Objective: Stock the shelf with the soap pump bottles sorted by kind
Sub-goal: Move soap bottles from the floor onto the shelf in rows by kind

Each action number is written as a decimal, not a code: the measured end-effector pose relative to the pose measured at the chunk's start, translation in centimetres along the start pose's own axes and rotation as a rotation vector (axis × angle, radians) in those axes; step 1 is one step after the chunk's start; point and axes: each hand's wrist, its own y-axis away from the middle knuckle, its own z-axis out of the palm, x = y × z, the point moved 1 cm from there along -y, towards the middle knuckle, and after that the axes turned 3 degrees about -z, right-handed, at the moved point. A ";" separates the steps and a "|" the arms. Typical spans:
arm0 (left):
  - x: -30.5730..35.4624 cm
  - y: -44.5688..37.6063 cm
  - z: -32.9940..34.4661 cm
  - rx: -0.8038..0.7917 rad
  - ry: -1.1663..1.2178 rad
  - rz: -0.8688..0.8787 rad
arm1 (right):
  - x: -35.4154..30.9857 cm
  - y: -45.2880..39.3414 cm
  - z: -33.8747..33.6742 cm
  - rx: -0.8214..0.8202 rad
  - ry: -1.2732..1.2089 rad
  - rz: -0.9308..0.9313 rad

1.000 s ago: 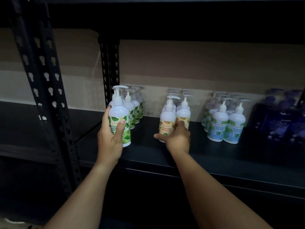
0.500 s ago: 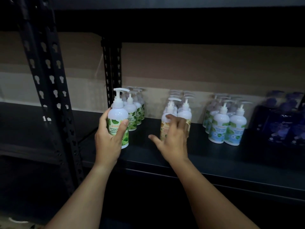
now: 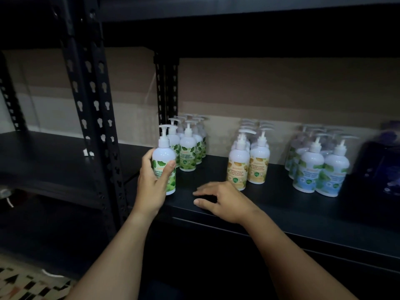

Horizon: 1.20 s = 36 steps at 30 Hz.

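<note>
Black shelf (image 3: 281, 215) carries the soap bottles in groups. At its left end the left hand (image 3: 151, 187) grips a green-leaf bottle (image 3: 163, 161) standing upright before the green group (image 3: 190, 148). Further right, the right hand (image 3: 223, 201) hovers loosely open (holding nothing), just before the yellow-label bottles (image 3: 247, 163); blue-label bottles (image 3: 320, 169) stand beyond.

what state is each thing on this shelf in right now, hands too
green-label bottle: upright at the shelf front, gripped by the left hand
left hand: wrapped round that bottle
right hand: holds nothing, fingers loosely spread over the shelf edge
green group: upright, in rows
yellow-label group: upright, in rows
blue-label group: upright, in rows
shelf: partly stocked
</note>
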 end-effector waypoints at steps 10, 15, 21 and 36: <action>-0.8 -1.8 0.0 -0.028 -0.205 -0.092 | 0.8 -0.1 0.4 0.021 -0.051 0.006; -0.8 -3.5 0.7 -0.003 -0.299 -0.149 | 1.0 -0.1 0.4 0.042 -0.080 0.001; -1.4 -4.8 1.6 0.009 -0.369 -0.174 | 1.0 -0.2 0.5 0.049 -0.086 0.006; -2.5 -6.4 2.0 0.005 -0.536 -0.185 | 1.0 -0.2 0.6 0.062 -0.085 0.007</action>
